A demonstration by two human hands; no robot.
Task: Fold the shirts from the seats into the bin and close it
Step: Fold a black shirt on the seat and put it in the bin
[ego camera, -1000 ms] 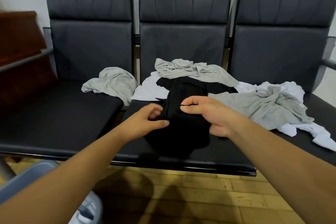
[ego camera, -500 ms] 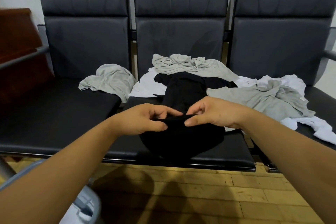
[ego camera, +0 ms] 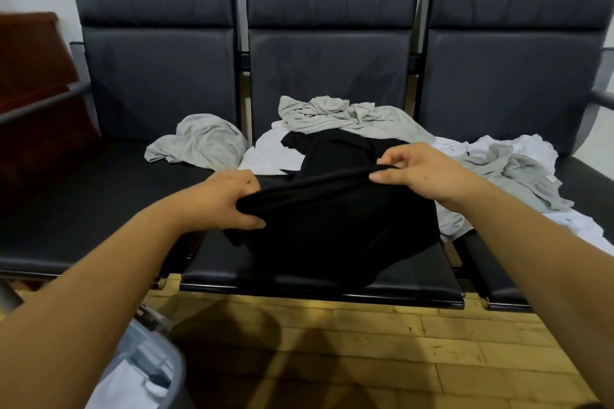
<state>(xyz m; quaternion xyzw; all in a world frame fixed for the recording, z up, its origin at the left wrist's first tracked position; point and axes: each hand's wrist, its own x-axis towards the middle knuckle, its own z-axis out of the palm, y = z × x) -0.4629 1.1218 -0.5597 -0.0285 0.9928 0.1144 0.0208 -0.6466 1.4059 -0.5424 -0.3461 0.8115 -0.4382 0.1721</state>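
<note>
Stretching black shirt (ego camera: 335, 226) edge taut btwn left hand (ego camera: 229, 199) & right hand (ego camera: 418, 173), both pinching it.

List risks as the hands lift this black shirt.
1. The far end of the black fabric shirt seems tucked under the crumpled grey shirt; lifting may drag that off the black padded seat.
2. The right hand only pinches the edge at its fingertips, so it might slip; the left hand grips a fuller bunch.

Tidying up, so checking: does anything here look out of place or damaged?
Nothing damaged or spilled. The shirts are just unfolded: grey shirt crumpled on the left seat, white shirt sprawled over the right seat.
</note>
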